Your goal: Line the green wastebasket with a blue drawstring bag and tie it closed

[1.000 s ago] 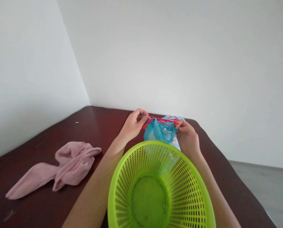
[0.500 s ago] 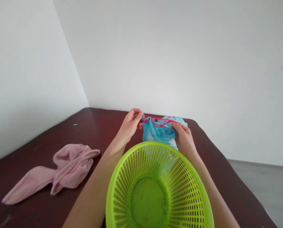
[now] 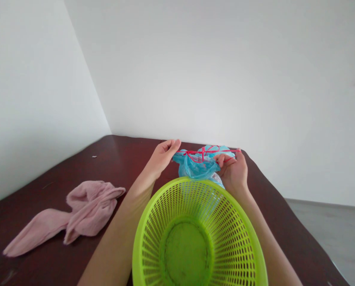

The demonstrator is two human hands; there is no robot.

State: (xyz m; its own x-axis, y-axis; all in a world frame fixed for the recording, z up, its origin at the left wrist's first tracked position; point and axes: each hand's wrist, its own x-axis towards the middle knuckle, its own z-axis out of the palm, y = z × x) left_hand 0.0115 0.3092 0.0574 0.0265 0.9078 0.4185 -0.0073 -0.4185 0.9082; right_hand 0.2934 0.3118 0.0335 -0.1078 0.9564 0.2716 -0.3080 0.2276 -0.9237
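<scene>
A light blue plastic bag (image 3: 196,169) lies behind the green basket, with a thin red string (image 3: 203,152) stretched across its mouth. My left hand (image 3: 165,154) is closed on the string's left end, thumb on top, and the bag's left edge is bunched at its fingers. At the other side my right hand (image 3: 236,170) pinches the string between thumb and forefinger, its other fingers curled by the bag's right edge. Loops of the string hang slack near the middle. The lower part of the bag is hidden by the basket.
The green slotted plastic basket (image 3: 140,238) stands in front of me between my forearms, nothing in it. A crumpled pink cloth (image 3: 89,210) lies to the left on the dark red table (image 3: 120,163). White walls rise behind and to the left.
My right thumb and forefinger have drawn the string out to the right and up, so it is tighter. My left hand has turned slightly, its thumb now flatter on top.
</scene>
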